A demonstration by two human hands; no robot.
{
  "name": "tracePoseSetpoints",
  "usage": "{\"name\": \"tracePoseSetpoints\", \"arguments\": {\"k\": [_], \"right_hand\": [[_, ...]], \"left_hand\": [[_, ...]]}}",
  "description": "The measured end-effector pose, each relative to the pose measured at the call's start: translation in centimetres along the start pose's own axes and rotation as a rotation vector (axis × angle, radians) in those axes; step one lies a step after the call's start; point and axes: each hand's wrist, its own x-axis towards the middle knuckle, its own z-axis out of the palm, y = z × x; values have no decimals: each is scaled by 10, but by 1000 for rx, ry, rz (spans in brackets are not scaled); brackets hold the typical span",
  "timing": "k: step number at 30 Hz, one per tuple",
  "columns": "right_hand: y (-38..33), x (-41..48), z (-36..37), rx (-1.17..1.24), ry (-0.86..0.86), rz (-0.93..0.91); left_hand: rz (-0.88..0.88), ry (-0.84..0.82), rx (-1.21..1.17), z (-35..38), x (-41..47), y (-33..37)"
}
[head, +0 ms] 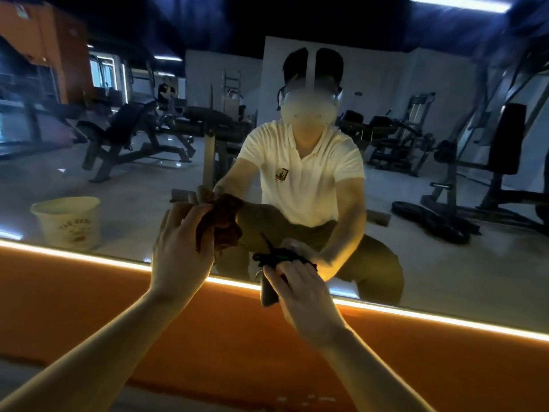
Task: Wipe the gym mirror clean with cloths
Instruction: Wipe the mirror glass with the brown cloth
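The gym mirror (430, 278) fills the wall ahead, above a lit strip. My left hand (181, 248) grips a crumpled reddish-brown cloth (208, 230) and holds it against the glass low down. Lower and to the right, my right hand (303, 295) presses a dark cloth (269, 288) against the mirror's bottom edge; its fingers curl over the cloth. Both hands and cloths show again as reflections just beyond.
An orange wall band (89, 292) runs under the glowing strip (445, 321). A pale bucket (69, 223) appears in the reflection at the left, with benches and weight machines behind. A person in a white shirt squats in the reflection.
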Motion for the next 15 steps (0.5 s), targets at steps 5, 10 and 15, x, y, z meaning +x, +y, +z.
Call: {"name": "tracePoseSetpoints", "arguments": {"k": [5, 10, 15], "right_hand": [[64, 48, -66, -106, 370, 421], [-13, 17, 1, 74, 283, 362], [-15, 4, 3, 67, 102, 208]], "left_hand": [[21, 11, 14, 2, 2, -2], [34, 19, -14, 3, 2, -5], [71, 16, -29, 3, 4, -10]]}}
